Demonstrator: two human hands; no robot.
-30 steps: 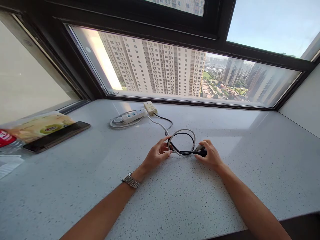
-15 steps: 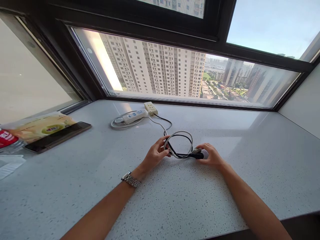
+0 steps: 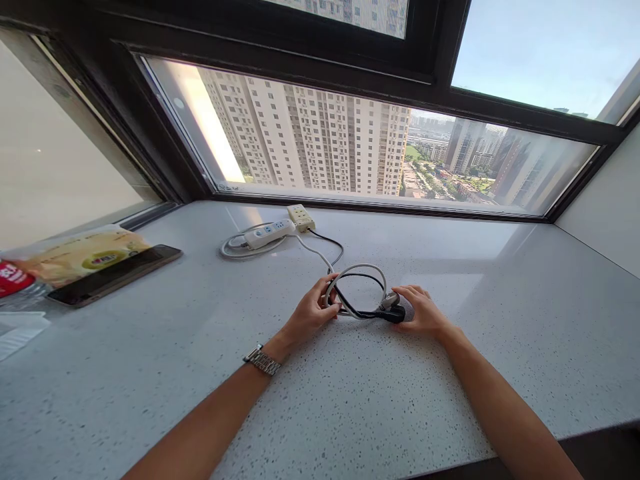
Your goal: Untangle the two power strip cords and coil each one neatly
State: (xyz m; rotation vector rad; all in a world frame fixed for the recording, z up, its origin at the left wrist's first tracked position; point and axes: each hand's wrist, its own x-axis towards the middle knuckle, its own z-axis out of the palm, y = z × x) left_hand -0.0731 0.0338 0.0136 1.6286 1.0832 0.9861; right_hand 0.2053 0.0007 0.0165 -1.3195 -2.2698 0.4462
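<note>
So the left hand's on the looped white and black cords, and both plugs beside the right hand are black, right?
Not both: the head view shows one black plug and one light grey plug beside the right hand. The rest stands.

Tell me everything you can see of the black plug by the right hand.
The black plug looks like moulded plastic: a chunky, rounded body with a narrower, apparently ribbed neck running into the black cord. It appears to rest on the countertop, neck toward the left hand, with the grey plug close beside it on the window side. The right hand curves around its other end, thumb by its near edge; whether they touch is unclear. Its pins can't be made out.
</note>
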